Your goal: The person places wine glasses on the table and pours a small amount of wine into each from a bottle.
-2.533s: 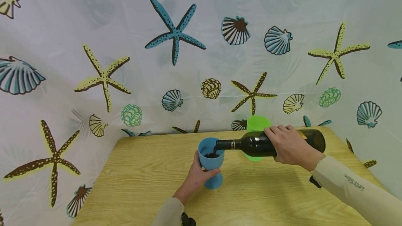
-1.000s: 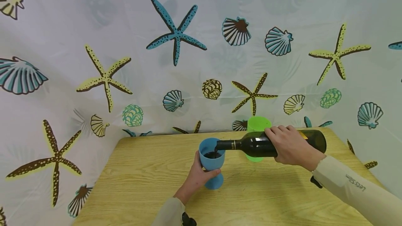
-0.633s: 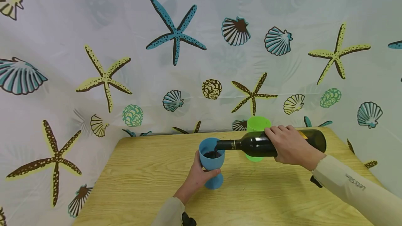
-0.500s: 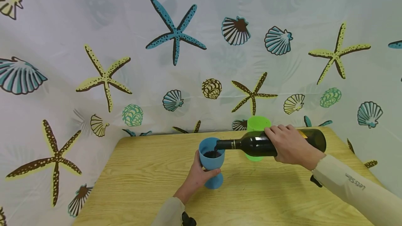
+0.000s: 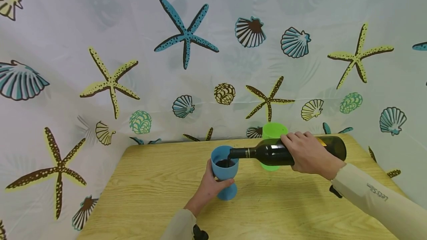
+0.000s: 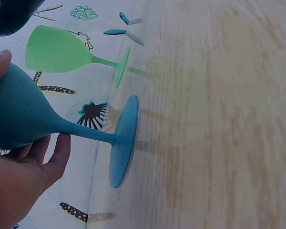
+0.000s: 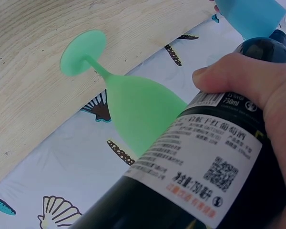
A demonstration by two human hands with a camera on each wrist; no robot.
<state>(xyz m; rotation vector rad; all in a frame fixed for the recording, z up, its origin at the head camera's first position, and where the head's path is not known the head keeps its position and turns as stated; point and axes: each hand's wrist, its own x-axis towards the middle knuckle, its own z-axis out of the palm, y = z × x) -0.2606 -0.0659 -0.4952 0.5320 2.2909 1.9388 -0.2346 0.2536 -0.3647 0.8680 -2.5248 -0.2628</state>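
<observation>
A blue goblet (image 5: 225,173) stands on the table, its bowl gripped from the left by my left hand (image 5: 208,188). My right hand (image 5: 310,155) holds a dark bottle (image 5: 275,152) nearly level, its neck pointing left over the goblet's rim. Dark liquid runs from the mouth into the bowl, where a dark pool lies. In the left wrist view the blue goblet (image 6: 24,109) has its foot on the wood, with my left hand (image 6: 24,176) around the bowl. The right wrist view shows the bottle's white label (image 7: 200,162) under my right hand (image 7: 257,86).
A green goblet (image 5: 274,131) stands behind the bottle, partly hidden by it; the right wrist view shows the green goblet (image 7: 138,109) beside the bottle. Behind the wooden table (image 5: 150,195) hangs a white cloth (image 5: 233,66) printed with starfish and shells.
Both hands, the bottle and the goblet keep nearly the same places. The dark liquid in the blue goblet stands somewhat higher than in the oldest frame.
</observation>
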